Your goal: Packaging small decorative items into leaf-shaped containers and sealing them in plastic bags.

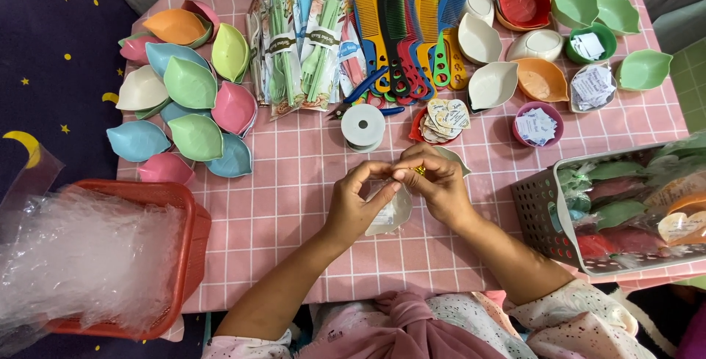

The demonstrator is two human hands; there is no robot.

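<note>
Both hands at table centre, near edge: left hand (pixel 354 208) and right hand (pixel 435 182) fingertips pinched together on small clear bag (pixel 382 186), cream leaf-shaped dish (pixel 393 212) just beneath. Pink checked table (pixel 294 182), dark star-print floor left. Far left: pile of pastel leaf dishes (pixel 187 102). Far centre: packaged cutlery sets (pixel 301 50), coloured combs (pixel 408 36), white ribbon spool (pixel 363 125). Far right: small bowls (pixel 540 80). Near left: red basket (pixel 187 241) full of clear bags. Near right: grey basket (pixel 540 216) of packed sets
</note>
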